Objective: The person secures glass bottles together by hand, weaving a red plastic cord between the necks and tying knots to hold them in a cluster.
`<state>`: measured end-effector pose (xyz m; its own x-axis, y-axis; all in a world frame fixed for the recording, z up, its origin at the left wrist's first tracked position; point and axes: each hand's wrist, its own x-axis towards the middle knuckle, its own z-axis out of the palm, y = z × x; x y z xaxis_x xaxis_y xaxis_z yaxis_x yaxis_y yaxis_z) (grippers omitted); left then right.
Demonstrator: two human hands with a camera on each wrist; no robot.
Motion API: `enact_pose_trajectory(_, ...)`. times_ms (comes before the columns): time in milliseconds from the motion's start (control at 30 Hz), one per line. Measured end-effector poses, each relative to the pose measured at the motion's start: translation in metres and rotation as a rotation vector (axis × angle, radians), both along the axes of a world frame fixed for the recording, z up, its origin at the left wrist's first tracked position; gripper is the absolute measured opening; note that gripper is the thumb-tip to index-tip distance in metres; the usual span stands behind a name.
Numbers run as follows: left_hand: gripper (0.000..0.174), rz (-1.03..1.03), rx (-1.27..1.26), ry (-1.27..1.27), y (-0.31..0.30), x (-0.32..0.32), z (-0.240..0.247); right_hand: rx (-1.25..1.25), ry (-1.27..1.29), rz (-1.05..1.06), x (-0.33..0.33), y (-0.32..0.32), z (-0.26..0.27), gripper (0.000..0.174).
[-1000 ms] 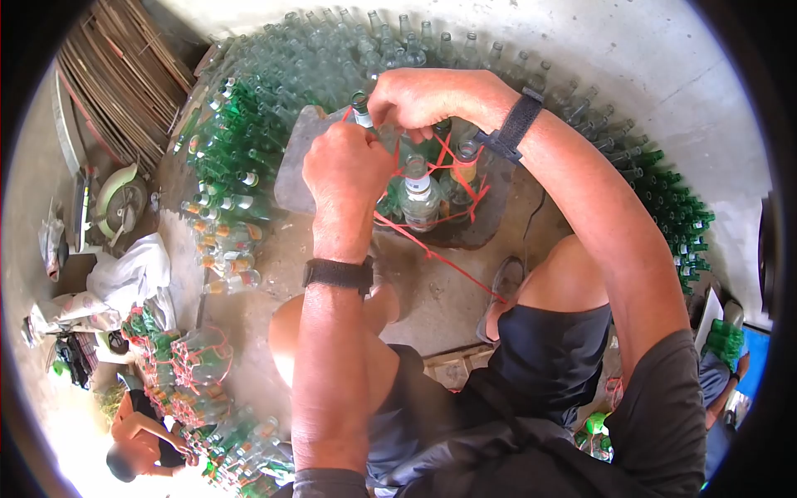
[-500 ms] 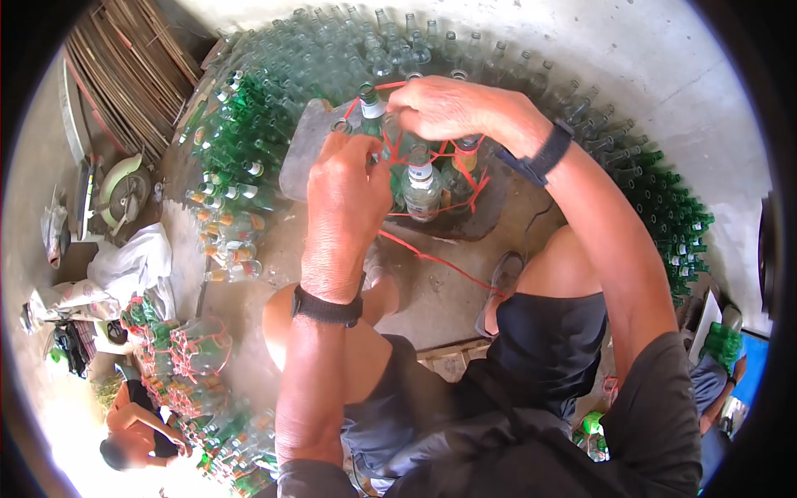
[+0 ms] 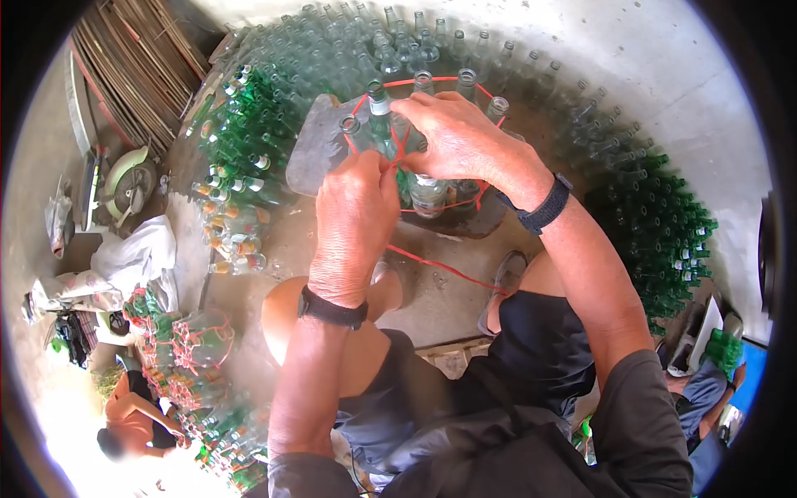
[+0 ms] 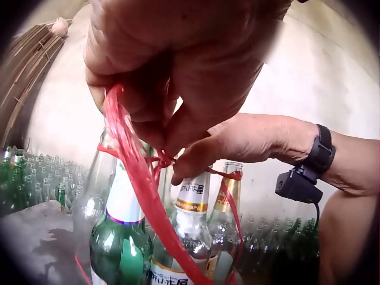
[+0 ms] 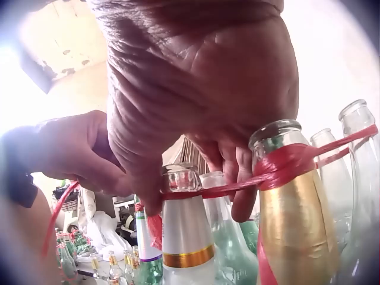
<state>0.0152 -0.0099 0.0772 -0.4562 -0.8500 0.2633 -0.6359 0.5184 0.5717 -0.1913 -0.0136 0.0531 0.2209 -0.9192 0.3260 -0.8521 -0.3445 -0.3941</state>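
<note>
The left hand (image 3: 359,187) has its fingers curled in, pinching a red strap (image 4: 145,193) that hangs down past a green bottle (image 4: 122,240). Over the bottle necks, the right hand (image 3: 465,137) is partly bent, its thumb beside the strap at a white-labelled bottle (image 5: 187,228); whether it grips the strap I cannot tell. The strap loops around the standing cluster and wraps a gold-necked bottle (image 5: 300,222). The cluster stands on a grey slab (image 3: 315,149), in front of the person's knees
</note>
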Motion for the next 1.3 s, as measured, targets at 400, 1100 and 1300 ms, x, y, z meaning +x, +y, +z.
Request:
enact_pose_trajectory(400,0.007,0.039,-0.013,0.035,0.004,0.008,-0.016,-0.007,-0.028,-0.010,0.000,-0.001,-0.005,0.066)
enact_pose_trajectory(1100,0.005,-0.026,0.001,0.071,0.008,0.016,-0.013,0.017,-0.086,0.007,0.002,-0.002,0.001,0.057)
enact_pose_trajectory(1300,0.004,-0.081,-0.044,0.058,-0.004,0.021,-0.008,0.000,-0.099,0.010,0.001,-0.003,-0.004,0.055)
